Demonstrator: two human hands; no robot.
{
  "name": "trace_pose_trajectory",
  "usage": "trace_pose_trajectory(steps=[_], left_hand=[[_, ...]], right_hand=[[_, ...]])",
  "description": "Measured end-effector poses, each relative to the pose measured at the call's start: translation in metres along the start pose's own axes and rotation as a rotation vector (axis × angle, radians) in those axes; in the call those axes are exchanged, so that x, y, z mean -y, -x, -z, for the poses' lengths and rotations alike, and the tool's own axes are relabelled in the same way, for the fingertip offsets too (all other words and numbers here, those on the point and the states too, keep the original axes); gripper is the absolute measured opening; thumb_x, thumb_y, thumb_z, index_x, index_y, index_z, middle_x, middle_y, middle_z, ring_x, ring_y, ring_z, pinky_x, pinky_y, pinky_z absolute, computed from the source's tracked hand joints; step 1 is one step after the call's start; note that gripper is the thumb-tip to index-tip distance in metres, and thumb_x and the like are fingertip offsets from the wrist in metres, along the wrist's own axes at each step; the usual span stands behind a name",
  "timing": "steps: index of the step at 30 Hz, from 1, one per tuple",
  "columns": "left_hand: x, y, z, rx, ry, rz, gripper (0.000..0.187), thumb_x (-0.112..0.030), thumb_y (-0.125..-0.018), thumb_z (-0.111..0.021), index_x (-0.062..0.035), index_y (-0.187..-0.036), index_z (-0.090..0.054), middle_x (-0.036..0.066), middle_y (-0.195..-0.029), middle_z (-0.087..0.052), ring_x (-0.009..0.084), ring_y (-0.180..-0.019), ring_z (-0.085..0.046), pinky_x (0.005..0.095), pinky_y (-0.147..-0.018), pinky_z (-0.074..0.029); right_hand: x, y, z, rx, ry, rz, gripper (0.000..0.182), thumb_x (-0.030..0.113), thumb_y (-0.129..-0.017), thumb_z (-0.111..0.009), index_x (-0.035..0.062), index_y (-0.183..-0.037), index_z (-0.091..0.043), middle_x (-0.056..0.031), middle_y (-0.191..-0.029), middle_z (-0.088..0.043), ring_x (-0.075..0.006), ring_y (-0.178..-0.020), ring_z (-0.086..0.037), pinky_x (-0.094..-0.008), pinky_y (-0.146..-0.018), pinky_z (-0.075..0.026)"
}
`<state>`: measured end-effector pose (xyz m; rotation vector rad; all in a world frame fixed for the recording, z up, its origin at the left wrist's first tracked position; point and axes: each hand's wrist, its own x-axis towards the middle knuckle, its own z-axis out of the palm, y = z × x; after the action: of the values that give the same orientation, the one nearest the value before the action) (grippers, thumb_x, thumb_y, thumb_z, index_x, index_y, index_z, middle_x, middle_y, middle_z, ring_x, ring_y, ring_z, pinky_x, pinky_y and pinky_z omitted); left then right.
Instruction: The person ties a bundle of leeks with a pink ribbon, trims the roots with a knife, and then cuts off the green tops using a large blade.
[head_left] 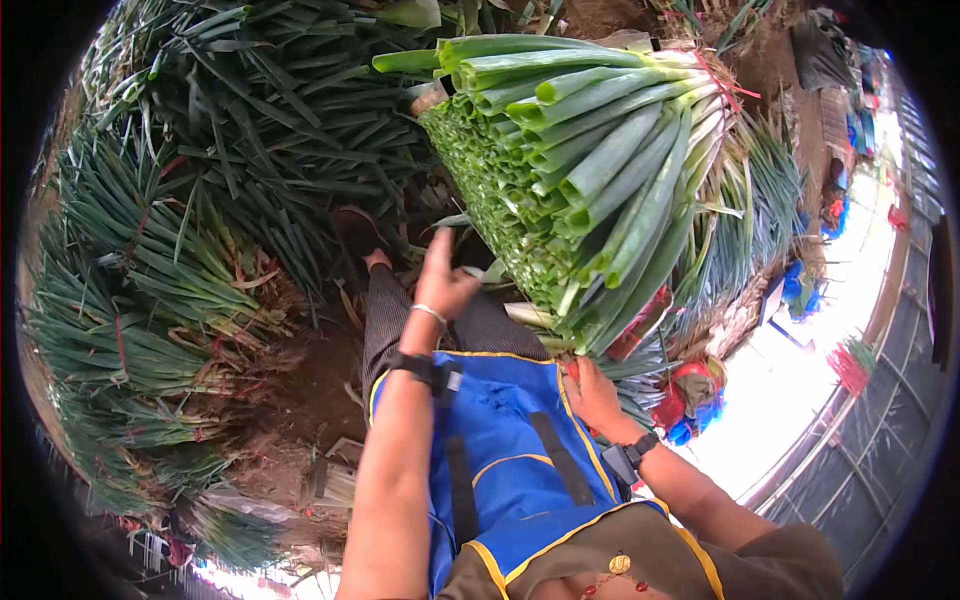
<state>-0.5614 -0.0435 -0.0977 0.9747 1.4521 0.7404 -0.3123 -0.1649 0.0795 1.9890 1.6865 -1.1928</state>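
Note:
A tall stack of green onion bunches [610, 150] stands in front of me, its cut leaf ends facing left and its white root ends right. My left hand [447, 282] is over my leg, left of the stack's lower edge. Its index finger is stretched forward and no held thing shows in it. Loose leaf scraps lie close to the fingertips. My right hand [592, 395] is by the stack's near corner, at my apron's edge. Its fingers are curled, with a bit of red showing at them; what they hold is hidden.
Heaps of uncut green onions [150, 270] fill the left side and far left. More bundles [735, 240] lie behind the stack. A blue apron [510, 440] covers my lap. My shoe [357, 232] is on the ground among leaf scraps. Red and blue items [690, 400] lie at right.

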Motion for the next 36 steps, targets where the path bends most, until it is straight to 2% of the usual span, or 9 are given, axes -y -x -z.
trace_pose_trajectory(steps=[4, 9, 14, 16, 17, 21, 24, 29, 36], left_hand=[[-0.012, 0.003, -0.046, 0.367, 0.302, 0.569, 0.084, 0.002, -0.080, -0.064, -0.0023, -0.146, -0.012, 0.020, -0.115, -0.058, 0.0184, -0.077, -0.063, 0.0324, -0.063, -0.056], [0.007, 0.000, -0.037, 0.386, 0.035, 0.538, 0.031, -0.025, -0.081, -0.065, 0.0039, -0.092, -0.068, 0.011, -0.067, -0.066, 0.0176, -0.057, -0.063, 0.0297, -0.055, -0.050], [0.005, -0.022, 0.002, 0.654, -0.266, 0.396, 0.035, -0.024, -0.071, -0.072, -0.0035, -0.100, -0.068, 0.016, -0.084, -0.068, 0.0298, -0.078, -0.067, 0.0358, -0.073, -0.052], [0.023, -0.022, 0.007, 0.175, -0.467, 0.309, 0.036, -0.024, -0.073, -0.071, -0.0031, -0.102, -0.065, 0.019, -0.086, -0.068, 0.0317, -0.079, -0.067, 0.0409, -0.074, -0.052], [0.031, -0.030, 0.009, 0.197, -0.515, 0.347, 0.065, -0.023, -0.069, -0.075, -0.0105, -0.128, -0.050, 0.021, -0.099, -0.066, 0.0374, -0.092, -0.063, 0.0441, -0.081, -0.051], [0.031, -0.076, -0.004, 0.398, -0.532, 0.509, 0.108, -0.022, -0.065, -0.079, -0.0221, -0.149, -0.010, 0.020, -0.107, -0.064, 0.0364, -0.098, -0.062, 0.0436, -0.082, -0.051], [0.053, -0.097, -0.024, 0.498, -0.517, 0.512, 0.107, -0.021, -0.065, -0.078, -0.0227, -0.149, -0.011, 0.021, -0.109, -0.063, 0.0352, -0.101, -0.062, 0.0429, -0.083, -0.051], [0.076, -0.105, -0.034, 0.500, -0.449, 0.579, 0.055, -0.029, -0.078, -0.066, -0.0144, -0.130, -0.053, 0.015, -0.119, -0.061, 0.0323, -0.109, -0.058, 0.0411, -0.092, -0.047], [0.058, -0.104, -0.030, 0.576, -0.691, 0.614, 0.038, -0.021, -0.080, -0.063, -0.0056, -0.115, -0.063, 0.017, -0.115, -0.062, 0.0345, -0.108, -0.059, 0.0424, -0.090, -0.049]], right_hand=[[0.013, 0.000, -0.009, -0.053, 0.048, -0.060, 0.038, 0.019, -0.086, -0.057, 0.0021, -0.115, -0.040, -0.0288, -0.098, -0.058, -0.0471, -0.074, -0.058, -0.0549, -0.061, -0.046], [0.025, -0.022, -0.023, -0.007, 0.038, -0.141, 0.041, 0.017, -0.086, -0.058, -0.0021, -0.117, -0.039, -0.0287, -0.093, -0.059, -0.0475, -0.079, -0.059, -0.0523, -0.066, -0.047], [0.035, -0.080, -0.049, -0.046, -0.109, -0.023, 0.041, 0.017, -0.087, -0.057, -0.0027, -0.117, -0.038, -0.0292, -0.091, -0.061, -0.0473, -0.078, -0.059, -0.0529, -0.063, -0.047], [0.044, -0.087, -0.047, -0.149, -0.080, 0.079, 0.038, 0.016, -0.087, -0.056, -0.0026, -0.115, -0.039, -0.0293, -0.089, -0.061, -0.0475, -0.078, -0.059, -0.0534, -0.063, -0.046], [0.041, -0.084, -0.046, -0.101, -0.074, 0.056, 0.038, 0.017, -0.087, -0.056, -0.0027, -0.116, -0.040, -0.0297, -0.089, -0.061, -0.0480, -0.078, -0.059, -0.0536, -0.064, -0.046], [0.038, -0.071, -0.045, -0.057, -0.049, -0.017, 0.041, 0.019, -0.087, -0.056, -0.0027, -0.118, -0.040, -0.0307, -0.089, -0.060, -0.0488, -0.078, -0.059, -0.0535, -0.065, -0.046], [0.035, -0.067, -0.043, -0.015, -0.035, -0.072, 0.045, 0.021, -0.087, -0.057, -0.0031, -0.121, -0.040, -0.0312, -0.089, -0.060, -0.0495, -0.077, -0.058, -0.0534, -0.065, -0.046], [0.037, -0.072, -0.047, 0.103, 0.005, -0.309, 0.047, 0.020, -0.086, -0.057, -0.0030, -0.123, -0.039, -0.0308, -0.096, -0.059, -0.0485, -0.081, -0.058, -0.0534, -0.069, -0.047], [0.050, -0.125, -0.082, 0.051, -0.073, -0.305, 0.040, 0.017, -0.084, -0.057, 0.0034, -0.118, -0.041, -0.0312, -0.096, -0.059, -0.0485, -0.083, -0.058, -0.0538, -0.070, -0.046]])
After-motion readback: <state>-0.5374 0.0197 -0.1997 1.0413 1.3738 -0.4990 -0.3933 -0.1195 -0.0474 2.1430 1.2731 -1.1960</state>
